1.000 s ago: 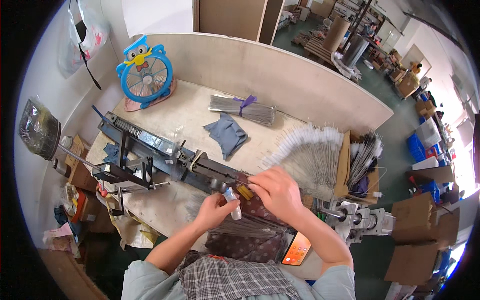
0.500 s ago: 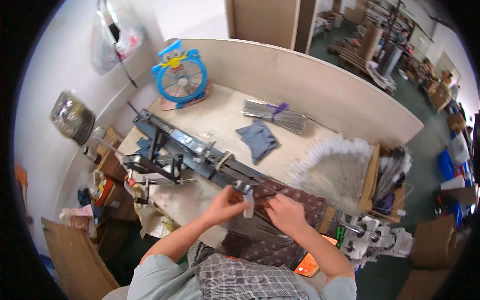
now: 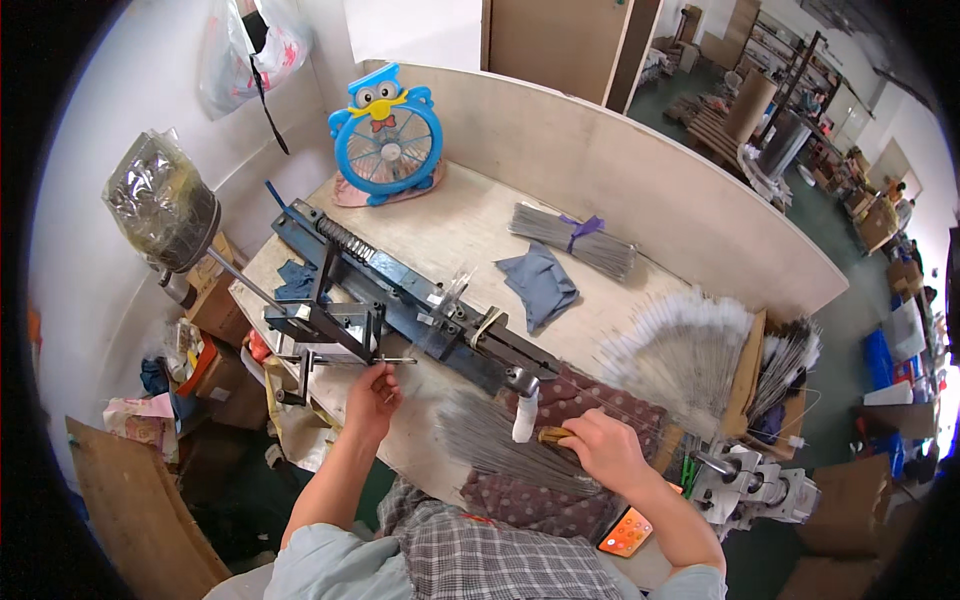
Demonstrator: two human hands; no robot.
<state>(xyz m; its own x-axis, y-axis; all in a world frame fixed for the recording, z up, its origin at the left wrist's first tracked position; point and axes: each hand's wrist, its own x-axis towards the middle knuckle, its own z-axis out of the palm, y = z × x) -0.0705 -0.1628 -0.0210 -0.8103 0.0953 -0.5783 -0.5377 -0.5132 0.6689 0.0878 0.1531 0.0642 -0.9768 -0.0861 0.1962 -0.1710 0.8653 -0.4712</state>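
The right hand [image 3: 603, 447] has its fingers closed on a small tan thing [image 3: 553, 435], above a pile of thin gray wires [image 3: 500, 440]. The left hand [image 3: 375, 395] has its fingers bent close together, right by a thin metal rod [image 3: 400, 360] on a black frame [image 3: 325, 325]; I cannot tell if it grips the rod. Between the hands, a white handle [image 3: 525, 417] hangs at the end of a long, dark machine [image 3: 462, 352]. A brown dotted cloth [image 3: 530, 508] lies under the wires. Farther back on the bench [image 3: 475, 205] are a blue-gray rag [image 3: 540, 285], a bundle with a purple tie [image 3: 610, 253] and a blue fan [image 3: 390, 150].
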